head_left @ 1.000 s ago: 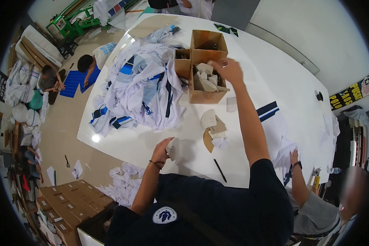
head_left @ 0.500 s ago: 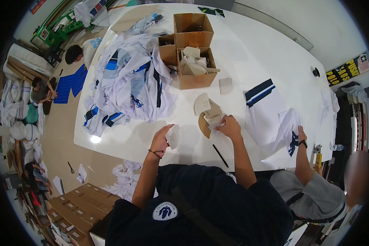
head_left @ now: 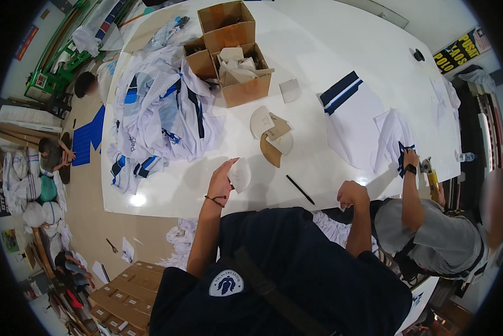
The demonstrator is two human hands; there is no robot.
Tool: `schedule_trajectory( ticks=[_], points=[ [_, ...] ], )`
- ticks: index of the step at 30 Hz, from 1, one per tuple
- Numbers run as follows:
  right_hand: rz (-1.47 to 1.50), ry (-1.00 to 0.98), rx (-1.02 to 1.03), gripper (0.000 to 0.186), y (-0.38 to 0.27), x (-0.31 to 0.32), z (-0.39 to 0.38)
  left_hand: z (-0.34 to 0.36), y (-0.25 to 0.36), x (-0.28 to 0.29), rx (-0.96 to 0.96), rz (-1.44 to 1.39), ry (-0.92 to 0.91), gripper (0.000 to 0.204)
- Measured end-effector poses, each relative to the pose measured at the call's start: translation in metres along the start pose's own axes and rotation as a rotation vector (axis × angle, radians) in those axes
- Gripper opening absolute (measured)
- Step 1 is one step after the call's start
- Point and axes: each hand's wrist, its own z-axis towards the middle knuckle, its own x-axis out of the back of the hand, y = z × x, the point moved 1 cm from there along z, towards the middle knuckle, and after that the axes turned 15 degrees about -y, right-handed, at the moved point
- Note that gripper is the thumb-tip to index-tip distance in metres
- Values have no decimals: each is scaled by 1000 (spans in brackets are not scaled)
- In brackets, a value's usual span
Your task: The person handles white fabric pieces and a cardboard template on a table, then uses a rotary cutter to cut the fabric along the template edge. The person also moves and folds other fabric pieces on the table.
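My left hand [head_left: 222, 180] is closed on a white card piece with a rounded edge [head_left: 240, 175], held above the near side of the table. Held away from the loose card pieces, my right hand [head_left: 352, 193] is curled by the near edge, and nothing shows in its fingers. Ahead of my hands lies a small overlapping group: a white curved card piece [head_left: 260, 122], a tan card piece [head_left: 278, 127] and a brown curved card piece [head_left: 270, 150]. A black pen [head_left: 300, 190] rests on the table between my two hands.
Cardboard boxes stand at the back, one holding card pieces [head_left: 241, 92]. A heap of white and blue garments [head_left: 161, 106] covers the left side. At right, a co-worker's hand [head_left: 410, 158] touches white fabric [head_left: 393, 139], near a yellow-handled tool [head_left: 432, 178]. A single card piece [head_left: 289, 91] lies farther back.
My right hand has left the card pieces and drawn back to the right, toward the near edge. My left hand still holds its card piece. The whole view has shifted.
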Motion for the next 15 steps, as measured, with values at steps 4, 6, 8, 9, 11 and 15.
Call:
schedule_trajectory(
  ticks=[4, 6, 8, 9, 11, 15],
  points=[
    [-225, 341, 285, 29, -22, -15, -16, 0, -3, -3, -26, 33, -18, 40],
    [90, 529, 502, 31, -38, -17, -2, 1, -4, -5, -33, 33, -41, 40],
    [126, 562, 569, 32, -70, -19, -3, 1, -8, -3, -41, 22, -45, 40],
    [144, 582, 603, 32, -87, -20, -5, 2, -8, -2, -46, 19, -49, 40],
    [24, 612, 572, 33, -108, -28, 18, 4, -10, -1, -28, 10, -41, 40],
    [-41, 590, 664, 32, -145, -22, 29, -3, -2, -5, -68, 47, -26, 41]
  ],
)
